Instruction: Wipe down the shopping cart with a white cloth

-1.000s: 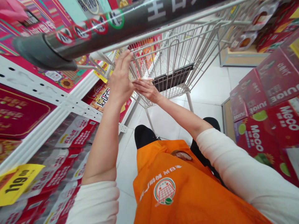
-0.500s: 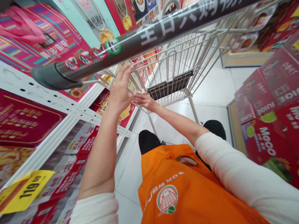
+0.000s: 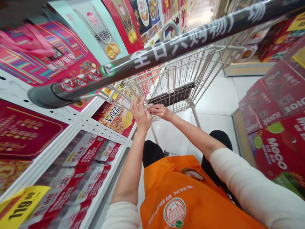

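Note:
Just behind the cart's rear wires, my left hand (image 3: 141,117) is raised with its fingers bent and slightly apart. Nothing can be seen in it. My right hand (image 3: 162,112) reaches in from the right, fingers stretched out side by side, their tips close to or touching the left hand's palm side. Whether something small lies between the hands is hidden. Both are nearest to the wire shopping cart (image 3: 171,68), below its dark handlebar (image 3: 152,52). An orange apron (image 3: 190,197) with a round logo covers my lap.
Shelving on the left carries gift bags (image 3: 78,28), red-and-clear packages (image 3: 81,152) and a yellow price tag (image 3: 23,202). Stacked red drink cartons (image 3: 276,146) stand on the right. Pale floor tiles (image 3: 212,98) lie under the cart, and a low display base (image 3: 247,68) stands beyond.
My left hand has moved down and right, away from the handlebar. My right hand has shifted slightly right and down with it. The view has tilted, showing more of the aisle ahead.

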`<state>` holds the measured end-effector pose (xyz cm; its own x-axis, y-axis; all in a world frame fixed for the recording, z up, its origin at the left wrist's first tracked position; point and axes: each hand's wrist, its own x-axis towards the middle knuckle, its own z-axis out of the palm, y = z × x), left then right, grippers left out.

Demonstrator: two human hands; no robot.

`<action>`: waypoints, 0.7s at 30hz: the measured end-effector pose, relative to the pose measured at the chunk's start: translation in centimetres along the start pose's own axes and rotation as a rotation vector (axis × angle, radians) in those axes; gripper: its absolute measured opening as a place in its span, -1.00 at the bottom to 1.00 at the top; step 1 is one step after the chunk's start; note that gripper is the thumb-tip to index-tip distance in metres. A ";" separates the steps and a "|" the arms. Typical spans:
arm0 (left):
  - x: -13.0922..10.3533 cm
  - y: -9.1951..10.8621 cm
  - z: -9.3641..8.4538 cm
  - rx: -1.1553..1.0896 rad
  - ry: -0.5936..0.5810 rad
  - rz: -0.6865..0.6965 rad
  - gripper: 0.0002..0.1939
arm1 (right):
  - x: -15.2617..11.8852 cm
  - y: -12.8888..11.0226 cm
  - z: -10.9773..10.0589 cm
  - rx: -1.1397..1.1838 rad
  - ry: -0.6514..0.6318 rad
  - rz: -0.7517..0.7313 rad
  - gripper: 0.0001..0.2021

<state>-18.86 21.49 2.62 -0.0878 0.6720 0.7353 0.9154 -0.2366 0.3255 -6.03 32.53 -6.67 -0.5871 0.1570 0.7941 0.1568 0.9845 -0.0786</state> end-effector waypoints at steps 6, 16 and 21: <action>0.4 -0.5 1.4 0.036 -0.060 -0.029 -0.52 | 0.4 1.1 -1.1 -0.028 0.064 -0.023 -0.69; 0.0 -0.5 2.2 0.082 -0.046 -0.051 -0.39 | -2.0 0.7 -0.7 -0.137 0.196 0.031 -0.75; 0.1 0.0 2.3 0.067 -0.040 -0.113 -0.39 | -1.0 1.2 -1.4 -0.086 0.276 0.241 -0.73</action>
<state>-17.99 23.21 1.30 -0.1777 0.7194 0.6714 0.9248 -0.1112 0.3639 -4.15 33.47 -6.72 -0.2912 0.3443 0.8926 0.3376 0.9100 -0.2409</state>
